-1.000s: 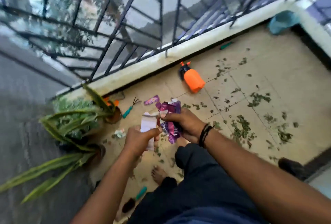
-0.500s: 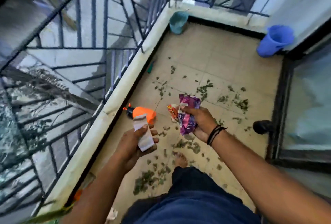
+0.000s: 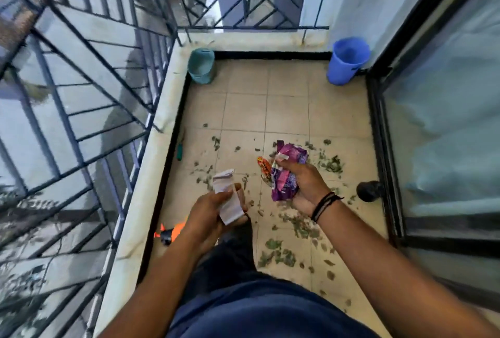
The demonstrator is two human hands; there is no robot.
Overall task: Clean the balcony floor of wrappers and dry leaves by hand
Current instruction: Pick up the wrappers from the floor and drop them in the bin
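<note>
My left hand (image 3: 208, 212) grips a folded white paper wrapper (image 3: 227, 197) at waist height above the floor. My right hand (image 3: 303, 186) holds a crumpled bunch of purple wrappers (image 3: 288, 172), with a red and orange wrapper (image 3: 264, 170) sticking out on its left. Dry green leaves (image 3: 276, 253) lie scattered over the beige floor tiles (image 3: 286, 110), mostly in the middle and right near my legs.
A teal bucket (image 3: 201, 65) stands in the far left corner and a blue bucket (image 3: 347, 60) in the far right. An orange spray bottle (image 3: 173, 230) lies by the left kerb, a green-handled tool (image 3: 180, 148) further along. Railing on the left, glass door (image 3: 446, 121) on the right.
My view has swung from the potted plants to the far end of the balcony. Both hands have risen from the floor, each holding its wrappers.
</note>
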